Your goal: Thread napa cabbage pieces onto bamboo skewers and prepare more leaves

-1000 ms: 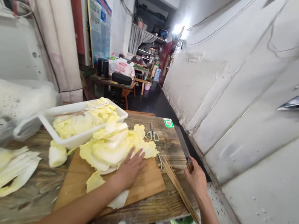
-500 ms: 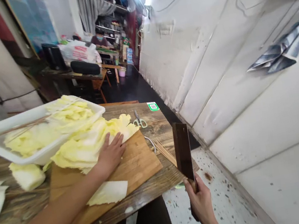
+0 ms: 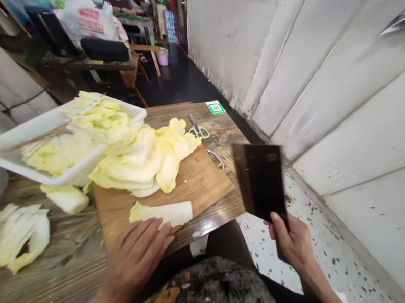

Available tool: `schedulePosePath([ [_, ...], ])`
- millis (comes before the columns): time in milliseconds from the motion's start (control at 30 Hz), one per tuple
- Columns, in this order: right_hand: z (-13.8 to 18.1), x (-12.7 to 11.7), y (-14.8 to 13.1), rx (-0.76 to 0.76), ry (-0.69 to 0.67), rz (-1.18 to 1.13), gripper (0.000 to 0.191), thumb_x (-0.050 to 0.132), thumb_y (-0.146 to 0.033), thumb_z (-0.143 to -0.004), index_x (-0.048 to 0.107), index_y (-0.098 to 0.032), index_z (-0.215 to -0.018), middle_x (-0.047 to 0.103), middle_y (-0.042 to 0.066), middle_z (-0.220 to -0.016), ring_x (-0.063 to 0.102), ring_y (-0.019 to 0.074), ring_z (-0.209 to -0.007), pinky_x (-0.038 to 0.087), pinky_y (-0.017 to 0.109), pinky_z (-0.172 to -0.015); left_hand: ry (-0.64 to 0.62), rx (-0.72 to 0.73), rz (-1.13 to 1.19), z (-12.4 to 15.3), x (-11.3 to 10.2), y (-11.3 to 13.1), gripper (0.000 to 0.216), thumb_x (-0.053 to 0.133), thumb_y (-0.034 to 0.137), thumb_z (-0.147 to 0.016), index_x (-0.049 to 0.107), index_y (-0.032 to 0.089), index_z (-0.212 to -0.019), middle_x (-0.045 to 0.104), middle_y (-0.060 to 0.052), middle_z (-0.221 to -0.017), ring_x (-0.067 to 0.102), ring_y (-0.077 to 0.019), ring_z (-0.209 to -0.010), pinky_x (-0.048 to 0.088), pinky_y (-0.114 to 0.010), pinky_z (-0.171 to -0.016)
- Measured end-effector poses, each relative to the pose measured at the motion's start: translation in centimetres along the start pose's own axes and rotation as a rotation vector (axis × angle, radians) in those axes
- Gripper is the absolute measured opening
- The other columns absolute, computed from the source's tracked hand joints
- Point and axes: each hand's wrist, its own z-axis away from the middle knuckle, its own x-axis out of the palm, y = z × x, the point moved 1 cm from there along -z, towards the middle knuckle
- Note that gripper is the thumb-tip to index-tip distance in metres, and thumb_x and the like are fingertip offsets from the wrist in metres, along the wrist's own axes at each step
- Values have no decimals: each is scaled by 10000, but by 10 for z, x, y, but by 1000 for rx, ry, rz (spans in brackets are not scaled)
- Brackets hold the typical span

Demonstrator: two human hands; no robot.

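My right hand (image 3: 297,241) grips the handle of a dark cleaver (image 3: 261,178), its broad blade upright, off the right side of the table. With fingers stretched out, my left hand (image 3: 141,249) lies over the near edge of a wooden cutting board (image 3: 207,181). Its fingertips reach a cut piece of cabbage leaf (image 3: 174,213); whether they press on it I cannot tell. Farther back on the board lies a heap of yellow-white cabbage leaves (image 3: 145,156).
Behind the board stands a white plastic tub (image 3: 43,173) with cabbage leaves and sticks. Green-handled scissors (image 3: 199,129) lie beyond the board. More cabbage leaves (image 3: 25,233) and a cabbage chunk (image 3: 68,197) are at left. A white wall (image 3: 312,91) bounds the right. A person (image 3: 118,0) sits far back.
My left hand has left the leaf heap and come back toward me, to the small cut piece. The cleaver has turned so its broad face shows. My view has tilted downward.
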Motion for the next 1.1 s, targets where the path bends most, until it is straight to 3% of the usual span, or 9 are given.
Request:
schedulePosePath([
  [133, -21, 19, -28, -451, -257, 161, 293, 426, -306, -1009, 647, -143, -907, 674, 46, -741, 643, 140, -619, 470, 223, -582, -75, -161, -34, 25, 27, 18, 365, 627, 147, -863, 574, 120, -1223, 708, -132, -1138, 635, -280, -1081, 409, -417, -946],
  [267, -40, 33, -50, -596, -392, 295, 314, 402, -308, -1018, 640, -147, -890, 664, 42, -749, 629, 141, -615, 451, 235, -562, -139, -252, 29, 17, 41, 21, 305, 436, 115, -938, 590, 157, -1198, 688, -116, -1201, 610, -269, -1144, 371, -423, -964],
  [433, -51, 29, -53, -511, -269, 241, 225, 453, -267, -1001, 631, -156, -918, 667, 34, -780, 629, 131, -645, 462, 225, -604, -187, -174, 29, 21, 33, -6, 292, 377, 100, -940, 626, 121, -1091, 729, -130, -1054, 658, -266, -1002, 396, -456, -968],
  [533, -44, 29, -42, -421, -178, 164, 164, 492, -240, -984, 625, -164, -925, 656, 20, -767, 632, 126, -665, 470, 213, -632, -140, -85, 30, 51, 17, -38, 347, 410, 116, -932, 569, 176, -1234, 729, -107, -1069, 660, -261, -995, 436, -443, -940],
  [700, -27, 38, -24, -296, -53, 143, 185, 509, -254, -974, 625, -158, -866, 642, 17, -714, 620, 130, -607, 452, 216, -564, -170, -133, 55, 99, -10, -84, 552, 410, 73, -916, 372, 220, -1447, 692, -75, -1203, 611, -266, -1149, 413, -475, -1022],
  [867, -25, 43, -21, -295, -40, 161, 251, 490, -306, -982, 628, -158, -833, 626, 17, -678, 567, 123, -531, 411, 227, -509, -249, -186, 0, 116, -14, -118, 454, 367, 116, -909, 494, 191, -1339, 669, -120, -1223, 604, -325, -1156, 418, -515, -1004],
  [967, -26, 43, -19, -288, -31, 172, 262, 474, -316, -988, 631, -161, -848, 621, 17, -669, 538, 121, -501, 396, 235, -499, -276, -302, -43, 107, -20, -118, 341, 370, 192, -910, 599, 182, -1163, 661, -155, -1201, 595, -373, -1146, 433, -564, -961],
  [1100, -25, 47, -15, -263, -29, 168, 278, 461, -318, -991, 622, -167, -823, 617, 24, -668, 542, 130, -508, 391, 246, -494, -123, -354, -184, 55, -22, -75, 236, 504, 241, -870, 607, 197, -1077, 697, -118, -1091, 646, -337, -1004, 463, -542, -857],
])
